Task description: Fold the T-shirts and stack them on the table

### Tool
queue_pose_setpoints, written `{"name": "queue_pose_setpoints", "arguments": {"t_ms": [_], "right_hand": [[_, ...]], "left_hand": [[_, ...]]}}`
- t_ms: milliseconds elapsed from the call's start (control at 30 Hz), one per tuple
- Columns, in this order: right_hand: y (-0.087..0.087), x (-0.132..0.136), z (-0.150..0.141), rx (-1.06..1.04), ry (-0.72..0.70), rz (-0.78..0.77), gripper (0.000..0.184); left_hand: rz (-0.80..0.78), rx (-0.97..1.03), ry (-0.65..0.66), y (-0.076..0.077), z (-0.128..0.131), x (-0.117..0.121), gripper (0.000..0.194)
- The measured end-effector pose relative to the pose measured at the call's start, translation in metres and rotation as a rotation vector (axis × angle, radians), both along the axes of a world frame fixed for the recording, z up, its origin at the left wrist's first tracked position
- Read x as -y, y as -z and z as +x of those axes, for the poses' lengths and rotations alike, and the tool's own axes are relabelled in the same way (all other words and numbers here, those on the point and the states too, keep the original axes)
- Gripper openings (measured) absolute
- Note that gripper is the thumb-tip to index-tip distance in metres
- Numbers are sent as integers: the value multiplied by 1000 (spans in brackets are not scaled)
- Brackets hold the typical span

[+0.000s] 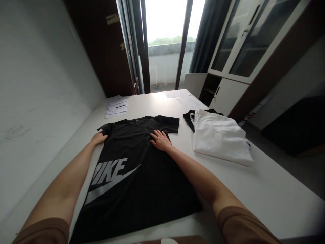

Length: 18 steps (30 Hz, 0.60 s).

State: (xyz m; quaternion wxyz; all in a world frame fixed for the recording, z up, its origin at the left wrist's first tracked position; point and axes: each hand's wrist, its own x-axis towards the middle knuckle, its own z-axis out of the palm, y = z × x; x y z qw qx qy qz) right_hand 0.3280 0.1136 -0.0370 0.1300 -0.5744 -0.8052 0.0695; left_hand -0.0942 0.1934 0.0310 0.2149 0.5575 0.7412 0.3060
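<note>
A black T-shirt point(152, 179) with a grey NIKE print lies spread on the white table, its collar at the far end and its hem near me. At the edge of its left sleeve, my left hand point(98, 138) is closed on the cloth, with some of the fingers hidden. My right hand point(160, 140) rests flat on the shirt just below the right sleeve, fingers spread and holding nothing.
To the right, a folded white garment point(220, 137) lies over dark clothing point(188, 119). Papers point(116, 105) sit at the far left of the table point(274, 193), and more sheets point(186, 98) at its far end. A wall point(45, 74) borders the left side.
</note>
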Motion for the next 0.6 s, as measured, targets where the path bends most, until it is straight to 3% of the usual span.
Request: {"name": "queue_pose_setpoints", "arguments": {"t_ms": [200,433,600], "right_hand": [[0,0,2,-14,-15,-5,63],[-1,0,10,-38,-50,-7,60],[0,0,14,-52,-69,7,57]], "left_hand": [[-71,183,-186,-10,-2,-3,20],[3,421,-239,-24,24,-24,22],[51,499,-323,-25,30,-27,21]]}}
